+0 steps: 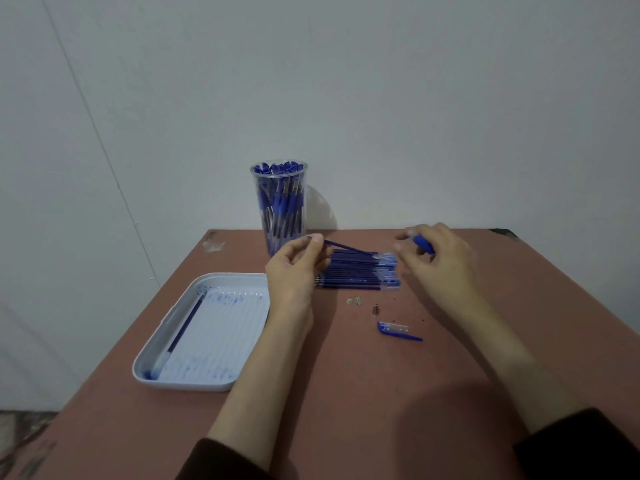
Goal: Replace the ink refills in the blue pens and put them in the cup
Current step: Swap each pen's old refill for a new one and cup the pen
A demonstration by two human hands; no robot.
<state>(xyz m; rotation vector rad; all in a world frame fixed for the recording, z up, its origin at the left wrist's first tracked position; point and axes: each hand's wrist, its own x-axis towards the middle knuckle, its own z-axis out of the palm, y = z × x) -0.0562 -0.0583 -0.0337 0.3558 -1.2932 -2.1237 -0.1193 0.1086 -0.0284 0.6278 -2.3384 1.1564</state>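
I see the left hand [294,271] pinching a thin dark-blue ink refill [348,248] by its end. The right hand [440,258] grips a blue plastic pen barrel [423,244], mostly hidden by fingers. The tall clear plastic cup [278,202] stands behind, its base partly covered.

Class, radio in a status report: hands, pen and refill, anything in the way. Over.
Left hand pinches a refill. Right hand grips the pen barrel. Cap and metal tip off, on table. Cup packed with pens.
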